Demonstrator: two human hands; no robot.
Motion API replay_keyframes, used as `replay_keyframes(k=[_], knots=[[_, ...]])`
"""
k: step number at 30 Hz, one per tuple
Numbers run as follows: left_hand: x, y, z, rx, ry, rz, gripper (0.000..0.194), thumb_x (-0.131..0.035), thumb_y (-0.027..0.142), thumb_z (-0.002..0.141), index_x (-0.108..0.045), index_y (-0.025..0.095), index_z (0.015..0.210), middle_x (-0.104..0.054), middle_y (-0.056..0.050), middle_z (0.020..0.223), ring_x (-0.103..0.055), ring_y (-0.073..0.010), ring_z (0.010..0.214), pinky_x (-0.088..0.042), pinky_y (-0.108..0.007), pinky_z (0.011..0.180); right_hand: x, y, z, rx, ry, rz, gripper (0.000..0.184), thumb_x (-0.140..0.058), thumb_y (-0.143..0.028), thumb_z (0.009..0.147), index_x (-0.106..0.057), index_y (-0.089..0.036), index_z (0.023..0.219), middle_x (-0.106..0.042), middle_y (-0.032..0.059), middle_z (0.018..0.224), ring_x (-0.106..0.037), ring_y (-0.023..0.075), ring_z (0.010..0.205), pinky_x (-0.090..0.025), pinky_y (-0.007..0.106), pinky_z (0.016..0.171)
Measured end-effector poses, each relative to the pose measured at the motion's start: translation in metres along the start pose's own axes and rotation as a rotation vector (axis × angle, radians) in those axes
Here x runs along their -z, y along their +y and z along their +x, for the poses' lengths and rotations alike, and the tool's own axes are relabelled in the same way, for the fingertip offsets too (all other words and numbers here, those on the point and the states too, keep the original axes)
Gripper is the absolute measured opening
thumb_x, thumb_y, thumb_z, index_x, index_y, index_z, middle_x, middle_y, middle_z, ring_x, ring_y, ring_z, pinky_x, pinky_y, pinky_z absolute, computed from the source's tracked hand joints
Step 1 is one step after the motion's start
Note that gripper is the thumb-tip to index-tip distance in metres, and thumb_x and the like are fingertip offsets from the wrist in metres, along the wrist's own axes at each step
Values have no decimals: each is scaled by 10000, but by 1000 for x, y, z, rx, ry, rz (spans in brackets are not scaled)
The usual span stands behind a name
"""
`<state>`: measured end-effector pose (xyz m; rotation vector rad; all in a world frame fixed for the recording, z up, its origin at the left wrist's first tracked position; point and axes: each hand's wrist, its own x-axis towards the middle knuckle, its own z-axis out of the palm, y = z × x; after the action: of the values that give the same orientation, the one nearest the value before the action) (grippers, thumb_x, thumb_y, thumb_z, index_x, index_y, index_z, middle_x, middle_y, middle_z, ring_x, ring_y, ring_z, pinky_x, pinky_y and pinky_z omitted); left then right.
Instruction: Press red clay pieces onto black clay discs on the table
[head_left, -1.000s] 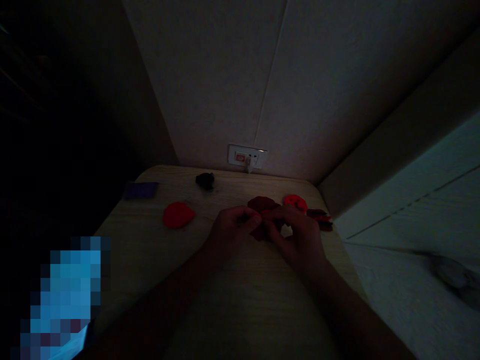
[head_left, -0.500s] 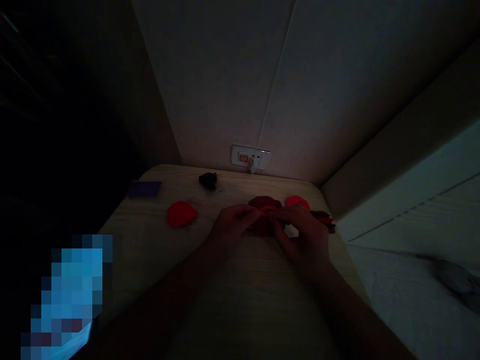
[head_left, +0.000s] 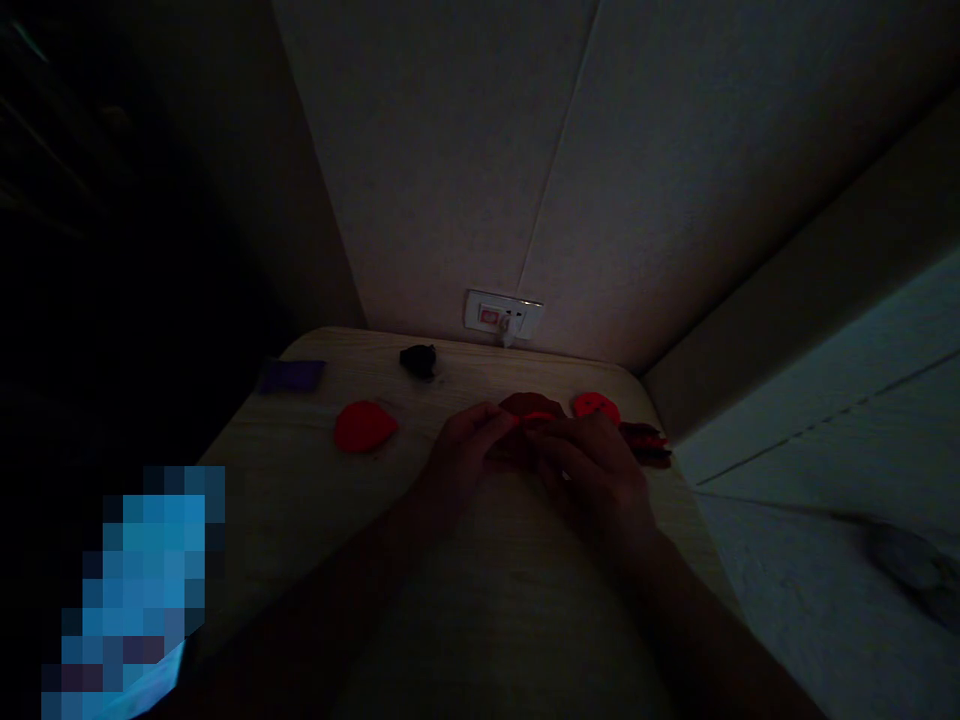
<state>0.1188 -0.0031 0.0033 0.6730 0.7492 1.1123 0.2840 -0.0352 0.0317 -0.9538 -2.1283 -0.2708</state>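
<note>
So both forearms angle inward over the tabletop (head_left: 480, 580), left hand (head_left: 466, 450) and right hand (head_left: 600, 465) nearly meeting, fingers of both pinching a bright red strip (head_left: 536, 416), dark red piece (head_left: 532, 403) right under the fingertips.

Brown disc (head_left: 534, 403) partly behind right hand (head_left: 604, 475); forearms (head_left: 375, 560) cropped.

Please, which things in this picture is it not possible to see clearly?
All in the head view:
- Fingertips of the left hand and right hand: dimness blurs their grip.
- Dark red piece: partly covered by both hands.
- Round red piece: lower edge behind the right hand.
- Bright blue patch: pixelated, cut by the bottom edge.
- Grey shape: blurred, cut by the right edge.
</note>
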Motion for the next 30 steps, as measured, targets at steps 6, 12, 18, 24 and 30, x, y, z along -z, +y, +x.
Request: replay_keyframes(k=[6, 12, 18, 24, 30], knots=[[-3, 4, -3, 3, 0, -63, 250, -836, 341, 716, -687, 152, 781, -705, -12, 754, -673, -132, 678, -564, -232, 601, 2, -7, 3, 34, -56, -61, 142, -651, -113, 903, -722, -165, 1014, -752, 112, 982, -629, 248, 861, -560, 423, 794], [-3, 4, -2, 7, 36, -110, 287, -859, 349, 692, -691, 150, 810, -708, -12, 762, -675, -130, 672, -545, -222, 585, 3, -11, 1, 70, -90, -108, 193, -673, -166, 880, -732, -120, 1058, -767, 135, 1021, -638, 277, 893, -565, 464, 827], [-2, 4, -2, 3, 56, -104, 273, -845, 340, 703, -696, 143, 820, -720, -23, 782, -668, -121, 672, -525, -205, 577, 1, -11, -2, 90, -102, -115, 310, -702, -216, 873, -713, -144, 1174, -776, 126, 1152, -661, 309, 955, -562, 485, 808], [-2, 5, -3, 11, 56, -102, 283, -842, 345, 702, -684, 149, 832, -739, -31, 820, -693, -144, 709, -534, -218, 577, 0, -10, -4, 95, -166, -135, 312, -713, -252, 868, -733, -227, 1178, -771, 91, 1198, -664, 335, 1014, -529, 520, 829], [2, 7, 1, -21, 99, -121, 281, -842, 328, 693, -672, 154, 833, -739, -25, 807, -705, -157, 710, -571, -259, 623, 4, -9, -3, 65, -142, -51, 471, -720, -254, 861, -647, -201, 1324, -741, 118, 1258, -659, 327, 984, -528, 525, 846]])
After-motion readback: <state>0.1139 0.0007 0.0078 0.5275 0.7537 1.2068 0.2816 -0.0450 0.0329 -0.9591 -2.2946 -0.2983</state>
